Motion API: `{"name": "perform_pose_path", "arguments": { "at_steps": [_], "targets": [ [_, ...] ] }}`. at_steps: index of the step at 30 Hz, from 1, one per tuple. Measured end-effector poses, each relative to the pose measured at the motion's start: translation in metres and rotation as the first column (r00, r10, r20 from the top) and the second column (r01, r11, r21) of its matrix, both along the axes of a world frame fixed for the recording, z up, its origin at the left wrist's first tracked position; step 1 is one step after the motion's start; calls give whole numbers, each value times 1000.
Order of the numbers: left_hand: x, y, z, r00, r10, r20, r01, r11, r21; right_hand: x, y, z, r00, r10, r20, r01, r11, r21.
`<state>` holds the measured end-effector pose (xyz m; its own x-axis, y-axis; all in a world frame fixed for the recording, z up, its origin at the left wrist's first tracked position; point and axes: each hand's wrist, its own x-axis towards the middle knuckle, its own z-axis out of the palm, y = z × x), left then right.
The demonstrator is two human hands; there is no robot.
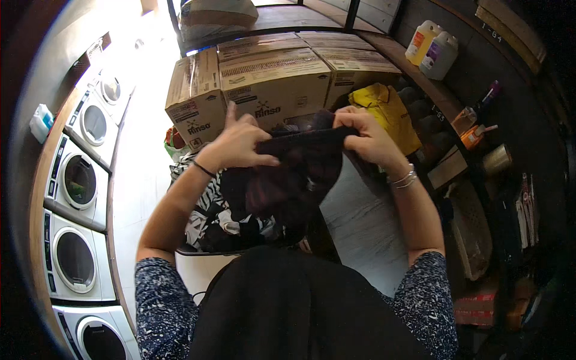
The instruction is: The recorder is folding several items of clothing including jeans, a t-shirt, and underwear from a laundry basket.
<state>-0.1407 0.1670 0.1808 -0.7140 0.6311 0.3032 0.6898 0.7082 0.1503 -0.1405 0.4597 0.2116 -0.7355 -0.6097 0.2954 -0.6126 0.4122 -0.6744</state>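
Observation:
A dark garment [292, 175] with a stretched waistband-like edge hangs in front of me. My right hand [366, 135] pinches the right end of that edge between thumb and fingers. At the other end is my left hand [240, 141], thumb and index finger spread beside the edge; whether it grips the cloth cannot be told. Below the left forearm lies a pile of clothes [220, 225], striped, white and black, in a dark-rimmed container whose near edge shows. The garment covers part of the pile.
Cardboard boxes [274, 85] stand beyond my hands, with a yellow garment [387, 112] to their right. Front-loading machines [74, 258] line the left side. Plastic jugs [438, 56] stand on a shelf at the upper right. A marbled light surface [364, 216] shows right of the garment.

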Motion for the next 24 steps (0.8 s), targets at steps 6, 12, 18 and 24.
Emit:
{"name": "perform_pose_path", "arguments": {
  "at_steps": [6, 12, 18, 24],
  "targets": [
    [-15, -5, 47, 897, 77, -435, -86, 996, -2, 22, 31, 21, 779, -323, -537, 475, 863, 170],
    [-31, 33, 66, 946, 30, -322, -84, 984, -156, 30, 47, 19, 874, -341, -347, 432, 871, 234],
    [-38, 98, 67, 834, 53, -549, -5, 996, 88, 53, 71, 5, 870, -477, -124, 429, 857, -285],
    [-72, 190, 23, 830, -37, -556, -15, 996, -88, 59, 152, -39, 655, -752, -66, 720, 649, -247]
  ]
}}
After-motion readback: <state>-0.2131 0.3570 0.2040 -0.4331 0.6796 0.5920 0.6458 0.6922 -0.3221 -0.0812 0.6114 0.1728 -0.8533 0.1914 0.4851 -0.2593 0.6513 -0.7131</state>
